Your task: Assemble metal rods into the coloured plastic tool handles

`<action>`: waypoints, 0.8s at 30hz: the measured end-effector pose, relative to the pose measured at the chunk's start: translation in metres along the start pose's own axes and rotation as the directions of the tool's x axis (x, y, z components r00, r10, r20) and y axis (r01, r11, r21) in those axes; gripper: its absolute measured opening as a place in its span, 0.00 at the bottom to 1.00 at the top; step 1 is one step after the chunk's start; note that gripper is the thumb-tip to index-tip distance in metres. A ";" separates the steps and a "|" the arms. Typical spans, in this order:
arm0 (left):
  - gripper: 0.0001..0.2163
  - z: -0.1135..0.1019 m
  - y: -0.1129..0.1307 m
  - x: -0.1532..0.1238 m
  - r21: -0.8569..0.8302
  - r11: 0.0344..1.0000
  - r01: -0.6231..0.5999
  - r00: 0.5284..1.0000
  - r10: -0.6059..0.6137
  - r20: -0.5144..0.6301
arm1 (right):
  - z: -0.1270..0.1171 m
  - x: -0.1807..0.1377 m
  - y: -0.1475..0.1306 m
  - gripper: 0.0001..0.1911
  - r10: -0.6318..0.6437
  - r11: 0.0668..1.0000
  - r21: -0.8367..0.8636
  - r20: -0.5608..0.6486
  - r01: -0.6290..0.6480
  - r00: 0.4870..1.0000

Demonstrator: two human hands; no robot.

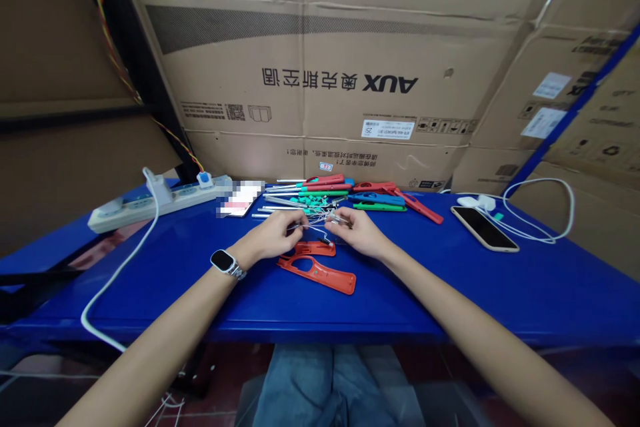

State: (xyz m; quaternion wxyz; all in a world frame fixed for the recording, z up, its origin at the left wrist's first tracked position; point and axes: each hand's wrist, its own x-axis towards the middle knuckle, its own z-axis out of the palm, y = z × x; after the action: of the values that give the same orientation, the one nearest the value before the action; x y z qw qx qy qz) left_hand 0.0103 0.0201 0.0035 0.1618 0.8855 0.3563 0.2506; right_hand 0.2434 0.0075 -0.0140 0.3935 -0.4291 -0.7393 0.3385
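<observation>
My left hand (277,233), with a watch (227,263) on its wrist, is closed in a pinch near thin white wires (318,219); what sits between its fingertips is too small to make out. My right hand (361,233) pinches a small clear part (340,219) beside the same wires. Just below both hands lie two orange-red half shells of a long-nosed lighter: a larger shell (327,277) with a finger loop, and a narrower shell (320,249) behind it. A small dark piece on a wire hangs over the narrower shell.
Behind my hands are metal lighter tubes (280,200), small green parts (313,201), and red (423,207), blue (377,199) and green handle pieces. A phone (485,229) and white cable lie right. A power strip (150,203) stands left. Cardboard (330,40) walls the back.
</observation>
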 end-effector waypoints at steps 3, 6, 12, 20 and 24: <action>0.08 0.000 -0.002 0.001 0.000 1.000 -0.005 1.000 0.005 -0.002 | -0.001 0.000 0.001 0.17 -0.019 0.999 -0.027 0.021 0.020 1.000; 0.07 0.000 0.002 0.001 -0.001 1.000 -0.028 1.000 0.028 -0.014 | -0.001 0.001 0.000 0.18 -0.040 0.999 -0.021 0.030 0.040 0.999; 0.09 0.009 0.014 0.006 -0.005 0.989 -0.147 0.987 0.146 -0.072 | 0.005 0.001 -0.002 0.17 -0.071 0.997 0.000 0.015 0.071 0.997; 0.10 0.015 0.015 0.011 -0.232 0.971 -0.050 0.997 0.034 -0.070 | 0.002 -0.001 -0.011 0.16 -0.054 0.992 0.111 -0.037 0.057 0.998; 0.12 0.014 0.016 0.007 -0.289 0.957 -0.009 0.996 -0.018 -0.090 | -0.010 -0.002 -0.012 0.16 -0.053 0.991 0.126 0.004 0.052 0.999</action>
State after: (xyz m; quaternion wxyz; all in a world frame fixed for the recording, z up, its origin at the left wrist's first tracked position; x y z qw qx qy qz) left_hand 0.0312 0.0124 0.0012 0.2736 0.8389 0.3251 0.3402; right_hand 0.2484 0.0022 0.0003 0.4257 -0.3824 -0.7291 0.3755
